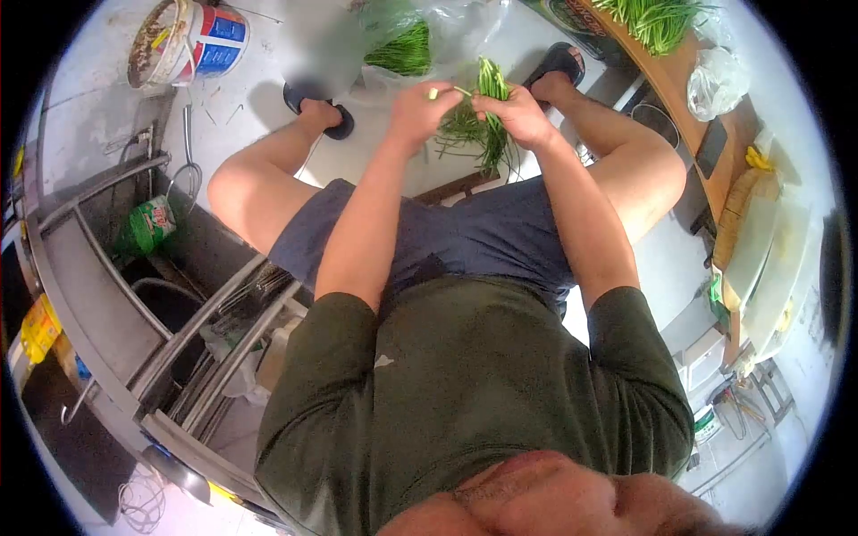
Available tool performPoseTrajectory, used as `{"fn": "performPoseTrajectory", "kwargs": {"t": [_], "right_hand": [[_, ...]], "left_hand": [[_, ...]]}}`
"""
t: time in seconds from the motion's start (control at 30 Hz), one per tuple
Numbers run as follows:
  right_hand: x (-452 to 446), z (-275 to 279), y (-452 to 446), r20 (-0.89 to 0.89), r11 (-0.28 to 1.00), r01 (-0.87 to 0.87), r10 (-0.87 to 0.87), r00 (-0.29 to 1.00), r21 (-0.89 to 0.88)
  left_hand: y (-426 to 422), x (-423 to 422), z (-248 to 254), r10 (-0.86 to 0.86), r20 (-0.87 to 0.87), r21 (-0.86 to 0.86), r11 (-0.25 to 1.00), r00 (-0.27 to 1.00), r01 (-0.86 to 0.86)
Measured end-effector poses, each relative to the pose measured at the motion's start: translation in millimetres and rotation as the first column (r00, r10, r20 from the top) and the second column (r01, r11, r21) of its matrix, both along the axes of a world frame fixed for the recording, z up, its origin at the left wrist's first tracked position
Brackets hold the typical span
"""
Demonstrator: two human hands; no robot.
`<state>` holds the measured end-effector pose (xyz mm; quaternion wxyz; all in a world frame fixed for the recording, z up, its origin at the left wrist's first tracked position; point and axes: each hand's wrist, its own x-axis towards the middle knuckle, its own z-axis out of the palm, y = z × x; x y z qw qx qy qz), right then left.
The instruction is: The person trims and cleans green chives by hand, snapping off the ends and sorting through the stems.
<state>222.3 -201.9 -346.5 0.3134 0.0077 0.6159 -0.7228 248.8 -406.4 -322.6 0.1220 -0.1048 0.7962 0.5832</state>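
My left hand (423, 112) is closed in a pinch on a thin green stalk, and a short pale green piece shows at its fingers. Beside it, my right hand (518, 116) is wrapped round a bunch of long green stalks (492, 138), whose ends stick out above and below the fist. Loose greens (458, 128) lie below and between the hands. Beyond them, an open clear plastic bag (456, 27) holds more green stalks (402, 51).
A stained white bucket (192, 45) stands at the upper left. On the right, a wooden tabletop (661, 76) bears green stalks (657, 22), a knotted plastic bag (718, 82) and a dark phone-like object (711, 148). Metal framework (192, 330) is at the left.
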Motion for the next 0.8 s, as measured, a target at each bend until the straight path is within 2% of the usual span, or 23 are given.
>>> {"fn": "performPoseTrajectory", "kwargs": {"t": [0.07,0.13,0.17,0.37,0.43,0.53,0.63,0.73,0.8], "right_hand": [[1,1,0,0.006,0.998,-0.061,0.061,0.998,-0.026],[4,8,-4,-0.061,0.999,0.044,-0.044,0.997,-0.005],[5,11,-6,-0.095,0.995,0.097,-0.097,0.991,0.001],[3,10,-2,-0.28,0.972,0.039,0.029,0.96,0.233],[3,18,-2,-0.24,0.971,0.023,0.036,0.97,0.238],[2,16,1,-0.202,0.977,-0.007,0.052,0.978,0.215],[0,13,2,-0.163,0.99,-0.025,0.048,0.985,0.14],[-1,14,3,-0.099,0.998,-0.046,0.051,0.994,0.053],[-1,13,3,-0.056,0.999,-0.041,0.042,0.998,0.018]], "left_hand": [[8,1,1,0.008,0.01,0.075,0.997,1.0,-0.008],[13,-2,-1,0.056,0.032,0.182,0.981,0.998,-0.061],[13,-2,-1,0.051,0.032,0.157,0.986,0.998,-0.055],[15,-6,4,0.0,-0.042,-0.033,0.999,0.999,-0.002],[10,-12,1,-0.068,0.001,-0.109,0.992,0.998,0.068],[5,-14,14,-0.182,-0.007,-0.109,0.978,0.983,0.18],[5,-14,25,-0.146,0.057,-0.13,0.98,0.988,0.152],[0,-13,15,-0.193,-0.094,-0.187,0.967,0.977,0.173],[-2,-13,13,-0.168,-0.082,-0.184,0.971,0.982,0.151]]}}
